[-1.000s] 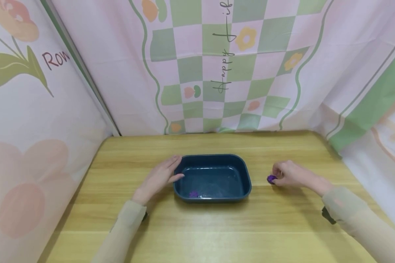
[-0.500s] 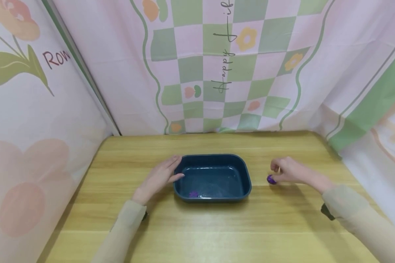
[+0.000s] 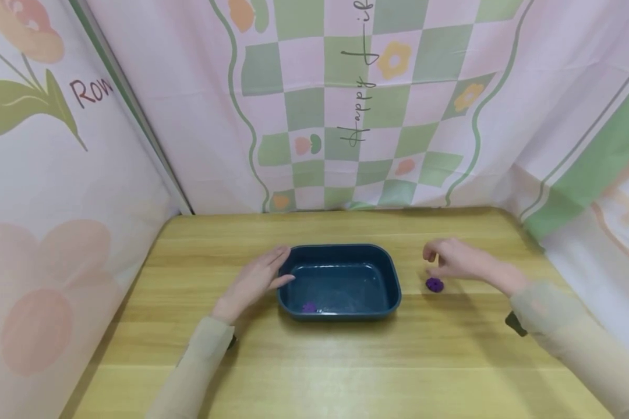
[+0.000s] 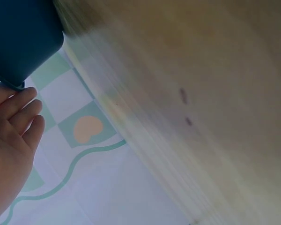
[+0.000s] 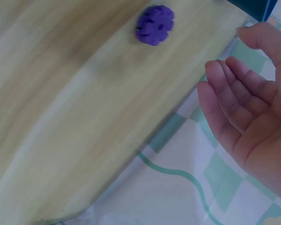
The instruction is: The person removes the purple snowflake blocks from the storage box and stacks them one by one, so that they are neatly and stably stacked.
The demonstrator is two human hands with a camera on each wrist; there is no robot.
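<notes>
On the wooden table, to the right of the dark blue tub, lies a purple toothed wheel (image 3: 434, 284) like a toy gear, with a small hole in its middle. My right hand (image 3: 458, 259) hovers just above and behind it, fingers loosely bent and holding nothing; the right wrist view shows the purple wheel (image 5: 155, 25) apart from the fingertips (image 5: 210, 65). My left hand (image 3: 254, 282) rests against the left end of the tub (image 3: 340, 317), its thumb over the rim and its fingers along the outside. Inside the tub, near the front left, lies another small purple piece (image 3: 308, 306).
The wooden table (image 3: 314, 378) ends at a patterned curtain (image 3: 304, 110) at the back. More printed cloth hangs at the left (image 3: 57, 203) and right (image 3: 582, 203) sides.
My right hand has let go of the purple wheel and lifted up and slightly away toward the back. The wheel stays on the table. My left hand stays at the tub.
</notes>
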